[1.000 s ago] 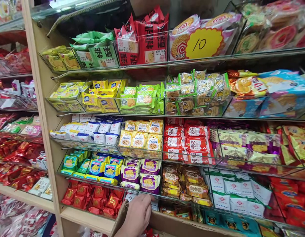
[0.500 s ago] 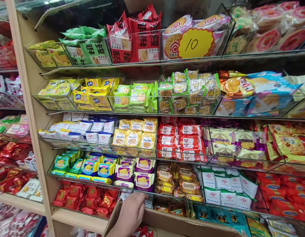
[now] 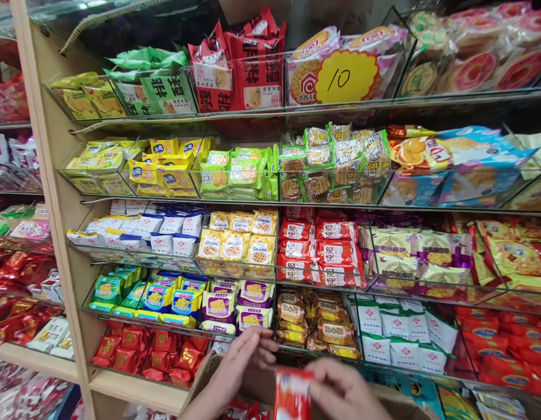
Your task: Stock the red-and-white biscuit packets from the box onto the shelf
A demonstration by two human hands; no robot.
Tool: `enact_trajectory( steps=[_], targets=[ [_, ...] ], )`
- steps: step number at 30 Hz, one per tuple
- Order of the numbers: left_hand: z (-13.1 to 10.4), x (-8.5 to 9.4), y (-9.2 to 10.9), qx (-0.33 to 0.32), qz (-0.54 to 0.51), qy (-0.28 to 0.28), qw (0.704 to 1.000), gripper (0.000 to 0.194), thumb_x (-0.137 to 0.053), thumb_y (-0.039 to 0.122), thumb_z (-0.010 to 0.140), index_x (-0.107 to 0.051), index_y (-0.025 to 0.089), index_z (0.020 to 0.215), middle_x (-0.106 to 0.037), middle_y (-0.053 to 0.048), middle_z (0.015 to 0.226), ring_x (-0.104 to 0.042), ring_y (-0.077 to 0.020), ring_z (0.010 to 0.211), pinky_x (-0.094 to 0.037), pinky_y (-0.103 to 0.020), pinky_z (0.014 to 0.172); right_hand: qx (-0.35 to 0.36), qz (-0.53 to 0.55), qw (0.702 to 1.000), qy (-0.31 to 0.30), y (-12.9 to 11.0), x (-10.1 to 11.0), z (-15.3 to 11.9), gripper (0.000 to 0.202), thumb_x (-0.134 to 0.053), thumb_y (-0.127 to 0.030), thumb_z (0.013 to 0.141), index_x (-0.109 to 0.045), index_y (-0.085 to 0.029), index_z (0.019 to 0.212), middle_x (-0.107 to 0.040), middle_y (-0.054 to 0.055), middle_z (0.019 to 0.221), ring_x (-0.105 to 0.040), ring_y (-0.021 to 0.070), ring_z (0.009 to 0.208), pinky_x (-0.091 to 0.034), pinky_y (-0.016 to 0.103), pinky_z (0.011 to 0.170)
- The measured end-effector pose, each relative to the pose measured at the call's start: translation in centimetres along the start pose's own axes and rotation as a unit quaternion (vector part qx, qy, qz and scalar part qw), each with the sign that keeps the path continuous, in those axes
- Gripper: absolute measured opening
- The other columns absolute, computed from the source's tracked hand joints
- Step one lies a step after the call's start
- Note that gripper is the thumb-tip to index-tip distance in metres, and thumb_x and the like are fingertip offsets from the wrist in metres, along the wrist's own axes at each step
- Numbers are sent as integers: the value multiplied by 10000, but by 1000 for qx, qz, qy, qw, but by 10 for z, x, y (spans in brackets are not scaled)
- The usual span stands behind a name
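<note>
Right grip (image 3: pixel 340 388) around red packet (image 3: pixel 292 394)

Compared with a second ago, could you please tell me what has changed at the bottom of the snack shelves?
The right hand has come into view holding a red and white snack packet. The left hand has lifted off the brown cardboard box edge and now spreads its fingers toward that packet. The clear bins of packets, such as the purple biscuit packs, stayed put.
</note>
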State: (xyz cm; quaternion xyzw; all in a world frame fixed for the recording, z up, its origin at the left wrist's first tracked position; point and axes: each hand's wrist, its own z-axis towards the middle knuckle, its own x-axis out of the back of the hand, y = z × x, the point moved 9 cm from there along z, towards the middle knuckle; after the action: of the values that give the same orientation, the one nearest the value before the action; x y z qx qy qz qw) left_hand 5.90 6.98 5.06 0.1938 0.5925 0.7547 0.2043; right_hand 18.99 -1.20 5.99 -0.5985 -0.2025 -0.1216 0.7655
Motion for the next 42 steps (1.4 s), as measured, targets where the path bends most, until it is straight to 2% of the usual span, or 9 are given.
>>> enact_trajectory(
  steps=[3, 6, 12, 18, 21, 26, 28, 34, 42],
  targets=[
    [3, -36, 11, 37, -131, -84, 987, 517, -519, 551, 752, -456, 203, 1128, -631, -87, 968, -603, -178, 805, -465, -305, 684, 22, 184, 975, 124, -10, 35, 14, 282, -520, -469, 761, -545, -193, 707, -577, 5, 723, -522, 137, 681, -425, 251, 635],
    [15, -50, 20, 17, -131, -88, 987, 493, -683, 396, 677, -472, 188, 1070, -637, -61, 919, -596, -165, 805, -452, -291, 711, 18, 289, 942, 170, -1, 40, 26, 282, -568, -463, 732, -557, -181, 718, -569, 7, 698, -513, 133, 653, -426, 249, 622],
    [41, -35, -5, -5, -51, -47, 998, 501, -716, 365, 640, -509, 143, 1039, -622, -44, 841, -574, -161, 796, -432, -315, 754, -28, 280, 939, 200, 45, 30, 41, 323, -588, -487, 711, -553, -166, 718, -560, 1, 636, -486, 120, 592, -406, 236, 574],
    [34, -44, -23, 27, -79, -139, 987, 616, -711, 265, 658, -417, 187, 1194, -587, -47, 937, -565, -142, 800, -432, -297, 724, -75, 331, 909, 242, 78, 34, 34, 342, -607, -483, 697, -494, -172, 611, -547, -12, 596, -468, 112, 572, -407, 243, 579],
    [34, -39, -20, 20, -73, -108, 991, 586, -690, 253, 677, -411, 187, 1189, -570, -2, 815, -544, -111, 706, -419, -264, 668, -91, 350, 907, 216, 78, 30, 33, 324, -616, -465, 697, -499, -173, 616, -557, -10, 619, -484, 115, 599, -417, 248, 604],
    [30, -37, -13, 7, -46, -96, 994, 546, -674, 250, 687, -427, 179, 1168, -560, -7, 814, -538, -124, 732, -418, -278, 693, -92, 361, 919, 126, 69, 14, 34, 367, -653, -402, 689, -534, -205, 974, -628, 34, 933, -555, 156, 824, -426, 289, 762],
    [27, -38, -12, 1, -42, -100, 994, 537, -663, 253, 700, -424, 184, 1176, -555, -5, 814, -531, -123, 740, -417, -277, 698, -87, 349, 927, 105, 65, 9, 33, 373, -656, -391, 688, -537, -192, 980, -638, 42, 913, -564, 156, 802, -426, 280, 747],
    [26, -43, -25, 47, -116, -110, 986, 687, -721, 235, 641, -351, 222, 1221, -591, -10, 852, -572, -141, 760, -433, -280, 686, -83, 387, 896, 202, 69, 17, 27, 368, -681, -449, 626, -504, -187, 815, -630, 21, 715, -556, 144, 612, -436, 266, 609],
    [33, -30, -20, 18, -142, -53, 988, 618, -732, 272, 632, -397, 210, 1148, -586, -8, 821, -579, -132, 733, -428, -273, 665, -116, 277, 917, 261, 69, 27, 30, 420, -546, -600, 679, -417, -202, 634, -435, -52, 490, -374, 89, 446, -300, 198, 395]
  ],
)
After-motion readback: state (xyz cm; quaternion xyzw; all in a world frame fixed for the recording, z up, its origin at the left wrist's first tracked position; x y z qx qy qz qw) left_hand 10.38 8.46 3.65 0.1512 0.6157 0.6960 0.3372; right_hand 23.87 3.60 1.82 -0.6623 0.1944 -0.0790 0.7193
